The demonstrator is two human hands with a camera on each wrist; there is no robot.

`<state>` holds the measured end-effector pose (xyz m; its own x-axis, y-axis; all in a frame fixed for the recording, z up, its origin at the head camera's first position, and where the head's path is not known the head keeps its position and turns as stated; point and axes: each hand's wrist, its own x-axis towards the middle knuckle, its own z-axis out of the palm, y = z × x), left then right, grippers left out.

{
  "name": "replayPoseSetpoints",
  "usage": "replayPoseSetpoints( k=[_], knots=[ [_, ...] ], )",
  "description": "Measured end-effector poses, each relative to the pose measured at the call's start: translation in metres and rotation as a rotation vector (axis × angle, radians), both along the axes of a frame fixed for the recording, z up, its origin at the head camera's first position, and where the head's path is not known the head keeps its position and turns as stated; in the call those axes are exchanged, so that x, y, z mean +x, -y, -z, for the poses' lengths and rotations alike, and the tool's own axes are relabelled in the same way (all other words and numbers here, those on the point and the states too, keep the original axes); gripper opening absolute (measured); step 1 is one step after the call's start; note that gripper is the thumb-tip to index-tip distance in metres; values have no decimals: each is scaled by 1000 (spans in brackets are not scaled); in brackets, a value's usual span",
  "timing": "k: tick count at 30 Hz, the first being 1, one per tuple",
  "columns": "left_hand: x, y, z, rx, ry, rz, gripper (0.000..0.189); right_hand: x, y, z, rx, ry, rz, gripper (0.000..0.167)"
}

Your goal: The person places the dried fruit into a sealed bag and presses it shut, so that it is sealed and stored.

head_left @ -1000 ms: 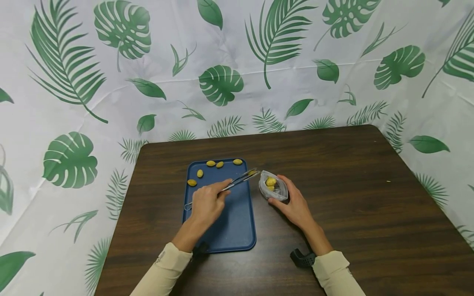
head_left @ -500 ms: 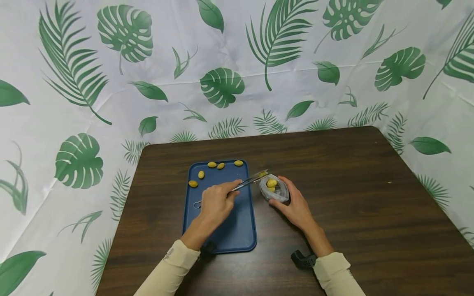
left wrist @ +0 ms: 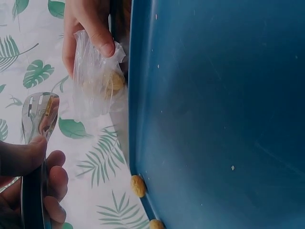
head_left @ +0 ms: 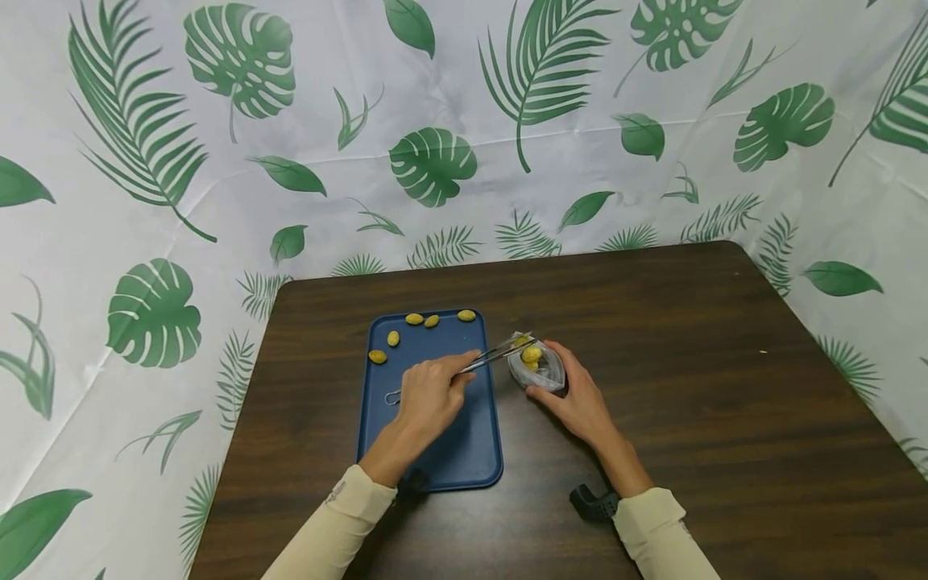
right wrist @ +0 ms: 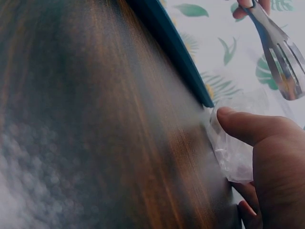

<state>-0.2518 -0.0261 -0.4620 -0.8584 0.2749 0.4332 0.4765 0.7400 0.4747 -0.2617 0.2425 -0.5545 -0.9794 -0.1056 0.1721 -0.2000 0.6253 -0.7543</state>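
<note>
My left hand [head_left: 431, 395] grips metal serving tongs [head_left: 500, 350] with slotted heads, above the blue tray [head_left: 457, 451]. A yellow piece shows between the tongs' ends, which overlap the far rim of a clear plastic bag [head_left: 544, 379] in the head view. My right hand [head_left: 580, 403] holds the bag upright by its side, thumb near and fingers behind, just right of the tray. Yellow oval pieces [head_left: 532, 355] lie inside the bag. In the left wrist view, the bag [left wrist: 95, 90] stands beyond the tongs [left wrist: 40, 114], its plastic crumpled.
Several yellow-brown oval pieces lie along the tray's far and left edges, one of them in the far right corner [head_left: 466, 315]. The dark wood table [head_left: 689, 362] extends right of the bag. A leaf-patterned cloth [head_left: 435, 80] hangs behind the table.
My left hand has moved right with the tongs, bringing their ends from left of the bag to over its far rim. My right hand and the bag have stayed about in place.
</note>
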Motion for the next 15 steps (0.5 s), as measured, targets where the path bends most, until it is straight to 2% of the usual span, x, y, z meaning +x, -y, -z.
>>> replayPoseSetpoints(
  k=[9,15],
  knots=[
    [2,-1,4,-27,11,24,37,1,1,1,12,22,4,86],
    [5,5,5,-22,34,-13,39,1,-1,1,0,5,-6,85]
  ],
)
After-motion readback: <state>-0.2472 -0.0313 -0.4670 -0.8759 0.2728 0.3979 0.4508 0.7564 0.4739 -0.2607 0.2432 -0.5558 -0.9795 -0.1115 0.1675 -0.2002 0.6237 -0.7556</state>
